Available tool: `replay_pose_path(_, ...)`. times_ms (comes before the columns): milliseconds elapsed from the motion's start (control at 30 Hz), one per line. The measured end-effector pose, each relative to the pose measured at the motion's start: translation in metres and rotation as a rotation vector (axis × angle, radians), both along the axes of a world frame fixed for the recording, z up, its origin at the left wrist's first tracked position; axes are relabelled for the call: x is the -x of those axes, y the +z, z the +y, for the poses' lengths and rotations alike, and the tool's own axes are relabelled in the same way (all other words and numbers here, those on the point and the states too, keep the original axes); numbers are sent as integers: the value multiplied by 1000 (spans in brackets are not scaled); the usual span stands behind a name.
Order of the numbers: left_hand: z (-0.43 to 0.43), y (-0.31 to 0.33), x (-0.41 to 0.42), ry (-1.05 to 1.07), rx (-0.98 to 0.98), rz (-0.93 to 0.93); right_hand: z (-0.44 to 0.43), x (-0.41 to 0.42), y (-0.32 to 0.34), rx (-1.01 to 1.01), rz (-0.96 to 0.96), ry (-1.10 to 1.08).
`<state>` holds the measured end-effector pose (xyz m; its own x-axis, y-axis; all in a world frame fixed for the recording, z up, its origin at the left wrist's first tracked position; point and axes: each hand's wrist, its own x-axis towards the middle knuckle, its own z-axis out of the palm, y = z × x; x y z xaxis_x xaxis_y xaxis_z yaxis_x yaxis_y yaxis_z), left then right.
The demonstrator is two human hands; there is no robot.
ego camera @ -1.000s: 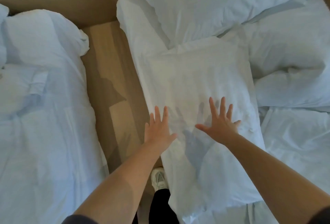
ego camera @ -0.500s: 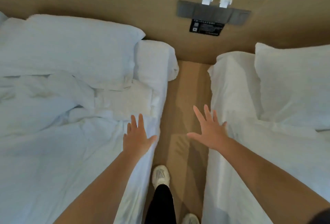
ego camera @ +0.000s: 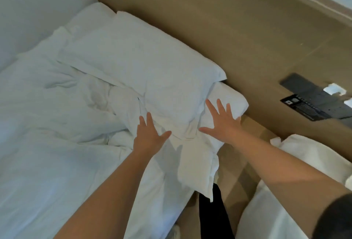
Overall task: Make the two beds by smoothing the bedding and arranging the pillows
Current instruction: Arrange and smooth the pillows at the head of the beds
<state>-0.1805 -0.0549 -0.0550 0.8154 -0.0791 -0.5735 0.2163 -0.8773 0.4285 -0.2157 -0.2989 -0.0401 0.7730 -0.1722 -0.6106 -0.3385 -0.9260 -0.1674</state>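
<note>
The left bed point(ego camera: 47, 172) fills the left of the view under a crumpled white duvet point(ego camera: 62, 109). A large white pillow point(ego camera: 144, 67) lies at its head against the brown headboard point(ego camera: 238, 34). My left hand point(ego camera: 148, 135) hovers with spread fingers over the bunched duvet just below the pillow. My right hand point(ego camera: 222, 122) is spread wide over the pillow's near corner and the mattress corner point(ego camera: 230, 97). Neither hand holds anything. A folded white cloth point(ego camera: 194, 162) hangs off the bed edge beneath my hands. The second bed point(ego camera: 297, 153) shows only at the lower right.
A narrow strip of wooden floor point(ego camera: 234, 187) runs between the two beds, where my dark trouser leg point(ego camera: 211, 216) stands. A black switch panel point(ego camera: 314, 103) sits on the headboard at right. A white wall point(ego camera: 38, 0) borders the left bed.
My view has swung left, from the aisle to the left bed's head. Both open hands moved from over the aisle to above the pillow's near corner and the bunched duvet.
</note>
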Motion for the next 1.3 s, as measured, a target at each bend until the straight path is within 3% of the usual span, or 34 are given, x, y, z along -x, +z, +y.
replay_pose_path(167, -20, -26, -70, 237, 134, 36, -18, -117, -25, -49, 12, 90)
replay_pose_path(400, -61, -102, -165, 754, 293, 146, -52, -260, -93, -107, -1, 50)
replay_pose_path(533, -75, -141, -190, 1016, 309, 168, -63, -302, -136, -199, 14, -85)
replay_pose_path(667, -97, -160, -204, 1185, 394, 128, -60, -313, -165, -170, -62, -104)
replay_pose_path(833, -106, -155, -199, 1070, 390, -18, -42, -289, -169, -281, -260, -71)
replay_pose_path(1033, -70, -109, -164, 888, 264, -110, -39, -239, -123, -196, -180, 35)
replay_pose_path(1133, -45, -83, -133, 755, 161, -76, -21, -186, -103, -194, -146, 14)
replay_pose_path(1300, -1, -51, -60, 618, 181, 96, 8, -81, -72, -303, -39, -110)
